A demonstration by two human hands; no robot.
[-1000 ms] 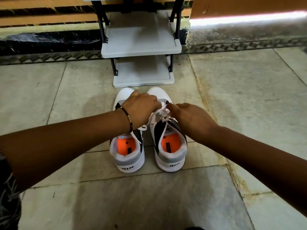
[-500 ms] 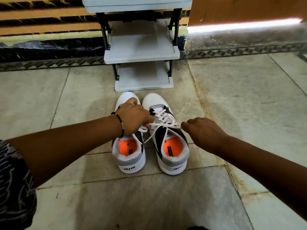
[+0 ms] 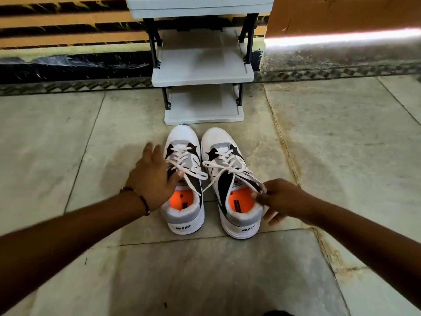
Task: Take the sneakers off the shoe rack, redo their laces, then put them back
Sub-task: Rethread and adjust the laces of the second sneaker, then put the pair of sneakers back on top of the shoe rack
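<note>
Two white, grey and black sneakers with orange insoles stand side by side on the floor, toes toward the shoe rack [image 3: 202,77]. The left sneaker [image 3: 182,135] has a tied bow, and so does the right sneaker [image 3: 215,139]. My left hand [image 3: 151,176] is open with fingers spread against the left sneaker's outer side, the thumb lying on its laces. My right hand [image 3: 281,199] is beside the right sneaker's collar, thumb and forefinger pinching the end of that shoe's lace [image 3: 230,167].
The grey plastic rack with black posts stands against the wall, and its visible shelves hold nothing. An orange and black striped wall [image 3: 68,23] and a dark skirting run behind it. Stone floor tiles [image 3: 341,144] surround the shoes.
Both hands left the right sneaker's knot. My left hand let go of the lace and moved over to the left sneaker. My right hand drew the lace back toward the heel.
</note>
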